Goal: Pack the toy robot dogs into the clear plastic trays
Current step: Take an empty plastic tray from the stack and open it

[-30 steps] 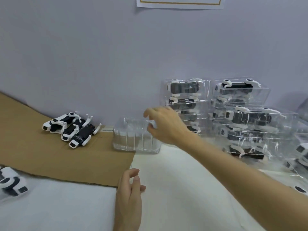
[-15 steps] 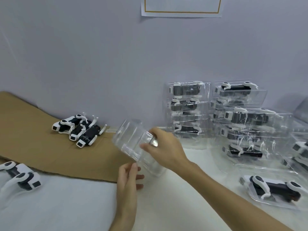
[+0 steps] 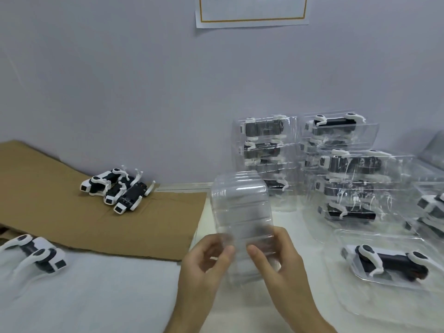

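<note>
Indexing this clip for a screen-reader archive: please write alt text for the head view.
A left hand and right hand grip the near end of an empty clear plastic tray over a white table. Three loose toy robot dogs lie on cardboard at left; stacks of packed trays stand against the wall at right.

A white table [image 3: 96, 304] fills the lower frame. A brown cardboard sheet [image 3: 60, 212] lies across its left side, with three toy robot dogs [image 3: 117, 188] side by side at upper left of it. A lone toy robot dog [image 3: 36, 255] lies at lower left. Stacks of packed clear trays [image 3: 348, 176] stand at centre right. A single clear tray [image 3: 360, 301] holding one dog lies at lower right.
</note>
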A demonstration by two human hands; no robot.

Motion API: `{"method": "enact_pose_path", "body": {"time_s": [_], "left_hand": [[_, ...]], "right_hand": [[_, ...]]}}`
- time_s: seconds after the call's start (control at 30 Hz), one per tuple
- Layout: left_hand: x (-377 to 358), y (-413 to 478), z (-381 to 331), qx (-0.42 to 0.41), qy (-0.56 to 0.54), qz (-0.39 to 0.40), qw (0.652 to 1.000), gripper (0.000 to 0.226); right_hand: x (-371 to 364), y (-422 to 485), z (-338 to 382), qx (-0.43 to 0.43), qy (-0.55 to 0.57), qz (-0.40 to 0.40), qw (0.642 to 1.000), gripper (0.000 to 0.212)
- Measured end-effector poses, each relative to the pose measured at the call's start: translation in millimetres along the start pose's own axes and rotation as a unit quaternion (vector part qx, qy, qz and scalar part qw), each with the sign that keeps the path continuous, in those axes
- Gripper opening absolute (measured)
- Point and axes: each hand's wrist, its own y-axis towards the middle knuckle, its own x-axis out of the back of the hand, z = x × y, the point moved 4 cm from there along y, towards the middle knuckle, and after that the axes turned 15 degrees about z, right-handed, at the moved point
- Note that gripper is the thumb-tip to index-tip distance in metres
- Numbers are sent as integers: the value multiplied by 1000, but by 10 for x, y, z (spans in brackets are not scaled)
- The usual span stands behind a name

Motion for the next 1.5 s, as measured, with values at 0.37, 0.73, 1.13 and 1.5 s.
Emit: {"method": "enact_pose_path", "body": {"time_s": [0.37, 0.73, 1.13, 1.5], "left_hand": [[35, 26, -8, 24, -60, -3, 998, 11], [127, 71, 136, 45, -99, -27, 994, 20], [459, 73, 362, 72, -98, -150, 981, 18], [697, 0, 555, 161, -220, -212, 938, 31]], "right_hand": [[48, 20, 4, -3, 36, 32, 999, 24], [115, 64, 33, -5, 31, 38, 999, 18], [292, 14, 37, 13, 10, -31, 999, 33], [345, -28, 127, 46, -210, -43, 976, 21]]}}
